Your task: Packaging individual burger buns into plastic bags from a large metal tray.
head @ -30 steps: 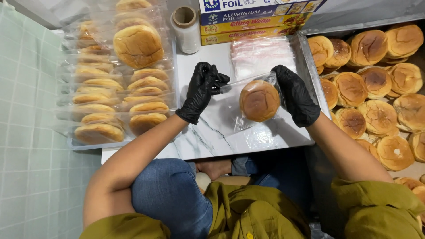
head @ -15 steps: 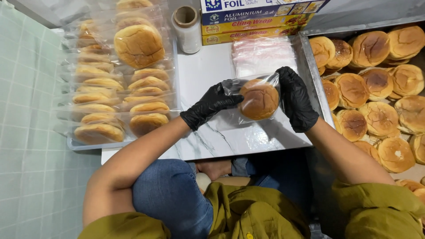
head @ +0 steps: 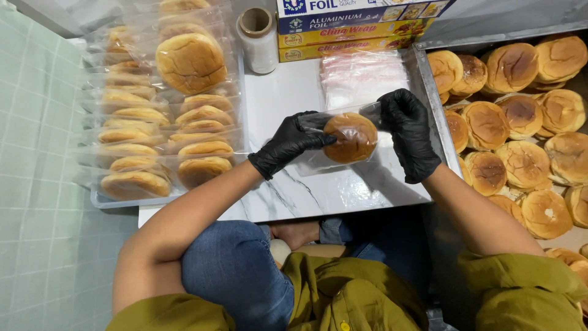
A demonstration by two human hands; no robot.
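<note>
Two black-gloved hands, the left hand (head: 288,142) and the right hand (head: 409,132), are counted, one round brown bun in a clear plastic bag (head: 350,137) at centre, one roll of clear film (head: 258,38) and three flat cardboard boxes (head: 361,23) at the top.

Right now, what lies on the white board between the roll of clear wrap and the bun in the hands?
Head view: only bare white board lies between roll and bun.

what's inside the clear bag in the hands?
One round brown bun sits inside the clear bag, held by the left hand and right hand. The bun's underside is hidden.
</note>
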